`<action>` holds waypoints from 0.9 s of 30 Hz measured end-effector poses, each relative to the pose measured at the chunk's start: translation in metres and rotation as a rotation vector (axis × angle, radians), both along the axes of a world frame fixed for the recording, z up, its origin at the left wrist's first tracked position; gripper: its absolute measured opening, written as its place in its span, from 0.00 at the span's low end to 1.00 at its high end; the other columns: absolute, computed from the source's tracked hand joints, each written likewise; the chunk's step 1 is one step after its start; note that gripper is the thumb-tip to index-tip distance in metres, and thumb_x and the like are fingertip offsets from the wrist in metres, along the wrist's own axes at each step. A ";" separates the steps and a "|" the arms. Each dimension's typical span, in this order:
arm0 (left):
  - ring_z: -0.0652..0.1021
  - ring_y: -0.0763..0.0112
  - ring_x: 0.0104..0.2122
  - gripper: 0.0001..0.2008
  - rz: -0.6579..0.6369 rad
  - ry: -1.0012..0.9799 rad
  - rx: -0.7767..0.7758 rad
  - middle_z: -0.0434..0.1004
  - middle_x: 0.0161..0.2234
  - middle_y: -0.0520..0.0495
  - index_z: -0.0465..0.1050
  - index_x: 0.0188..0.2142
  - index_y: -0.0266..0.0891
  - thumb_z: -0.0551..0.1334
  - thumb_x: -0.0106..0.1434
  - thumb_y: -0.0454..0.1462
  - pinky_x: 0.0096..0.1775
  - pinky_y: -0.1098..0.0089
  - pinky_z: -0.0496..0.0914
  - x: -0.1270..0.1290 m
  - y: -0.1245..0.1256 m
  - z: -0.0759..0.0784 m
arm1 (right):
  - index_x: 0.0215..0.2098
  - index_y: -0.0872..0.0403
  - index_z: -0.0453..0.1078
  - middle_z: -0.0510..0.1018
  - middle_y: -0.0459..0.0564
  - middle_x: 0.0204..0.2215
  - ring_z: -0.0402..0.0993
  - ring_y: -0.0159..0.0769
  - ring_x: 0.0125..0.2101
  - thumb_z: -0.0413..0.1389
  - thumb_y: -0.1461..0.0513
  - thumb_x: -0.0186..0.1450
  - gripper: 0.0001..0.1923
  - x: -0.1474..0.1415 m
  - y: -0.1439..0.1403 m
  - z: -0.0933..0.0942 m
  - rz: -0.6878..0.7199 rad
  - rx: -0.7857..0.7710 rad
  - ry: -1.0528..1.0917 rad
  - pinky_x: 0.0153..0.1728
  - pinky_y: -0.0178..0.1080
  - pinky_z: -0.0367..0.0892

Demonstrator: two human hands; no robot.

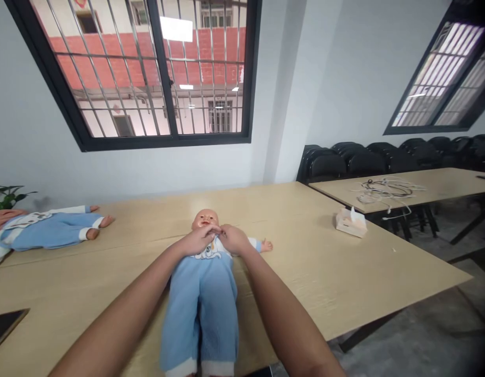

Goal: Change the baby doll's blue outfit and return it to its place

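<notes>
A baby doll point(205, 218) in a light blue knitted outfit point(201, 303) lies on its back on the wooden table point(324, 272), head away from me. My left hand point(197, 240) and my right hand point(233, 238) meet at the doll's neck, fingers pinched on the white collar of the outfit just under the chin. The doll's left arm point(264, 245) sticks out past my right hand. Its legs reach toward the table's near edge.
A second doll in blue point(50, 229) lies at the far left, by another person's hand point(2, 217) and a plant point(4, 195). A tissue box point(350, 222) sits to the right. Cables point(387, 189) lie on another table, black chairs point(344, 162) behind. A dark tablet point(4, 324) lies at left.
</notes>
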State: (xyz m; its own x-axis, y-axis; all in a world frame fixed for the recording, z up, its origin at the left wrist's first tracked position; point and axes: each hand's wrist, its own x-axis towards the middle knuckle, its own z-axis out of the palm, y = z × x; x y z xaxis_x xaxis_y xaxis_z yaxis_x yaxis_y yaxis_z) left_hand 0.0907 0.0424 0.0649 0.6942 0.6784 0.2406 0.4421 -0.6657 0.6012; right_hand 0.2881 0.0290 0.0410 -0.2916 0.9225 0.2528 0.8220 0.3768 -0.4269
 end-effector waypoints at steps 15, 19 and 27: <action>0.77 0.58 0.57 0.23 0.112 0.171 0.049 0.78 0.58 0.41 0.74 0.56 0.39 0.47 0.74 0.44 0.59 0.61 0.69 -0.012 0.003 0.004 | 0.41 0.54 0.78 0.82 0.53 0.45 0.77 0.39 0.45 0.53 0.60 0.68 0.12 0.028 0.007 0.004 0.203 0.014 0.337 0.46 0.37 0.66; 0.76 0.60 0.59 0.24 0.137 0.207 0.059 0.78 0.59 0.43 0.75 0.57 0.41 0.47 0.73 0.42 0.60 0.62 0.68 -0.021 0.010 0.008 | 0.40 0.55 0.75 0.81 0.52 0.41 0.76 0.40 0.42 0.54 0.57 0.66 0.12 0.020 0.009 -0.001 0.221 -0.150 0.624 0.43 0.39 0.68; 0.77 0.62 0.56 0.22 0.079 0.285 0.088 0.80 0.56 0.45 0.78 0.52 0.41 0.48 0.72 0.40 0.58 0.66 0.68 -0.025 0.008 0.010 | 0.25 0.54 0.67 0.70 0.42 0.23 0.65 0.33 0.27 0.52 0.64 0.61 0.07 0.027 -0.001 0.005 0.218 -0.256 0.493 0.29 0.34 0.57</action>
State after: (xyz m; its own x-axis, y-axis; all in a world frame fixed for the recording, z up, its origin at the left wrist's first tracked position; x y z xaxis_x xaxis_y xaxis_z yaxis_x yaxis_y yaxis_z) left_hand 0.0661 0.0501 0.0746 0.6885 0.7178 0.1040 0.6369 -0.6669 0.3868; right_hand 0.3149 0.0282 0.0458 -0.3863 0.9038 0.1840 0.4187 0.3496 -0.8381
